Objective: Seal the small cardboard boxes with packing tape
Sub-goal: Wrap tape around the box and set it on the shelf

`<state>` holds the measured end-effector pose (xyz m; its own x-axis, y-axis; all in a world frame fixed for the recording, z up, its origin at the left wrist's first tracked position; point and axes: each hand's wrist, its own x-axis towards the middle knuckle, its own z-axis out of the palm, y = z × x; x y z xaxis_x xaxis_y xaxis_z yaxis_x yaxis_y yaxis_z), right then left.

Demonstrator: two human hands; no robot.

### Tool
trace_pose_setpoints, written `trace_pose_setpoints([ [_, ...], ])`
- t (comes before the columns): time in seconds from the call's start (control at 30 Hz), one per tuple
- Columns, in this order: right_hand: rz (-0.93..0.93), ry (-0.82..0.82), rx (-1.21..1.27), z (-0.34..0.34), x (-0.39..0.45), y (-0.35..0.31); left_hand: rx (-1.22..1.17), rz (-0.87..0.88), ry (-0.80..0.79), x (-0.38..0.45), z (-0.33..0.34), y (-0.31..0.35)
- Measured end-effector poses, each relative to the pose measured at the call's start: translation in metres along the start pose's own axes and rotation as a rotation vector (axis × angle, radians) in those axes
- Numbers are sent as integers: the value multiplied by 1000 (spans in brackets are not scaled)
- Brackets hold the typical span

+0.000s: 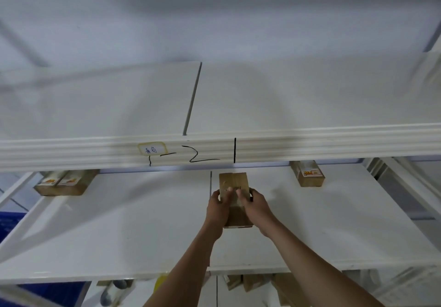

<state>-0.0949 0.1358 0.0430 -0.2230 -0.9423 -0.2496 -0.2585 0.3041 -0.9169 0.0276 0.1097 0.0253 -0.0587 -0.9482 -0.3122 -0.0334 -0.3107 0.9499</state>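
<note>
Both hands, left hand [218,203] and right hand [254,203], grip the small box [235,182] on the shelf [119,223]; best keep flaps pressed flush before taping.

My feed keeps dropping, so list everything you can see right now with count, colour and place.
box: one, brown, middle shelf centre, gripped by both hands
side boxes: one back right; at least one back left, brown, labelled
shelves: white, upper one bare
front rail: white, label and black marks
lower clutter: brown cardboard pieces, blurred
left hand: on box's left side
right hand: on box's right side
</note>
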Motion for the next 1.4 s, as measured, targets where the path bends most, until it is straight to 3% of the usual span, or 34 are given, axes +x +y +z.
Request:
trace_pose_setpoints([
  [0.27,28,21,-24,3,2,-10,35,-6,-21,7,-2,3],
  [0.43,153,48,51,-7,6,-13,-66,-66,-376,1,-19,17],
  [0.5,211,-8,131,-12,6,-17,-67,-53,-407,-1,-24,19],
  [0.63,177,-182,146,-20,4,-16,-104,-36,-343,0,-30,14],
  [0.87,120,-186,8,-16,6,-11,-56,-37,-311,1,-30,3],
  [1.0,108,-113,33,-10,3,-10,-64,-45,-306,2,-28,1],
  [1.1,151,30,78,-10,5,-7,-7,-55,-253,2,-25,-1],
  [1.27,191,108,34,-11,8,-1,377,227,-52,14,-24,-8],
  [1.33,161,156,-11,-9,5,-2,371,233,-149,8,-19,-3],
  [1.4,125,163,-12,-3,2,-6,263,131,-234,0,-11,2],
])
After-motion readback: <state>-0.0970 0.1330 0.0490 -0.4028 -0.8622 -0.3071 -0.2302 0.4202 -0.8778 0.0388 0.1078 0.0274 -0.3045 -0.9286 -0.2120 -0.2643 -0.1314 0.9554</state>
